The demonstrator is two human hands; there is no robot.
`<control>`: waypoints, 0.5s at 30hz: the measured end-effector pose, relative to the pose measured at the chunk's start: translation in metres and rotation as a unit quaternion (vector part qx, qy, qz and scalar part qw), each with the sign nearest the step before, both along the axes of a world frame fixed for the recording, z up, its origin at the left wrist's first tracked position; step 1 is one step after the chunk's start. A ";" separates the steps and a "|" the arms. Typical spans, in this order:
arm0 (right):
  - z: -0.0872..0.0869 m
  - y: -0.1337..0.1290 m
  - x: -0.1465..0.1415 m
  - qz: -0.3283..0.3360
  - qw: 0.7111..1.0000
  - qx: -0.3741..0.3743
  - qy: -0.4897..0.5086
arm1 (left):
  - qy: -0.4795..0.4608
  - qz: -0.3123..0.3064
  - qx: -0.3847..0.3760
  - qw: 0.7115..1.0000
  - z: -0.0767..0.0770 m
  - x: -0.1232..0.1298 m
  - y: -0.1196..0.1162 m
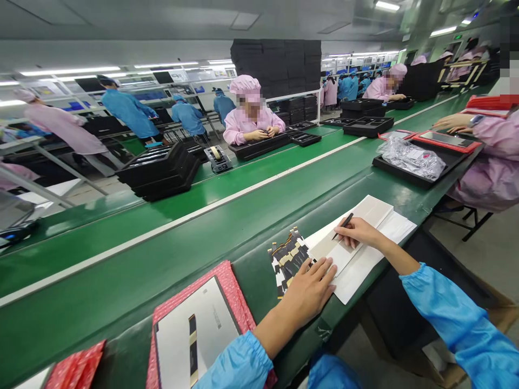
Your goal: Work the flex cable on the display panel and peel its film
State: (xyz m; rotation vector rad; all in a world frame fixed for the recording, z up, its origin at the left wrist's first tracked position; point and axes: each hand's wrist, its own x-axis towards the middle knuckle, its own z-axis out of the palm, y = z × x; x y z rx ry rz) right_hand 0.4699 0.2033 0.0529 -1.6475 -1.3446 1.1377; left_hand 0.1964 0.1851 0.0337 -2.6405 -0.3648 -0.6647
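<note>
My right hand [357, 232] pinches slim black tweezers [344, 225], their tip pointing down at a beige-and-white sheet [371, 209]. That sheet lies on top of other white papers [348, 283] near the bench edge. My left hand [310, 289] rests flat, fingers stretched out, on the lower left end of the sheets. Just beyond its fingers is a pile of black-and-gold flexible strips [287, 256], partly covered by the hand. Left of my forearm, a flat grey display panel [194, 329] with a dark strip [192, 351] lies on pink bubble wrap [237, 289].
A green conveyor belt [243, 216] runs beyond the bench. More red bubble wrap [77, 367] lies at the lower left. To the right is a black tray [425, 181] with a clear plastic bag [413, 156], near a co-worker's hands [452, 123]. Stacked black trays [162, 173] stand across the belt.
</note>
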 end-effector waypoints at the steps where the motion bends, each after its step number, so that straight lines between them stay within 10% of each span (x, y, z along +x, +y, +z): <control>1: -0.002 0.000 0.003 0.008 1.000 -0.004 -0.012 | 0.002 -0.005 -0.010 1.000 0.002 0.000 0.001; 15: 0.004 -0.026 -0.012 0.001 0.976 0.189 -0.107 | -0.092 0.013 -0.295 0.951 0.014 0.075 0.091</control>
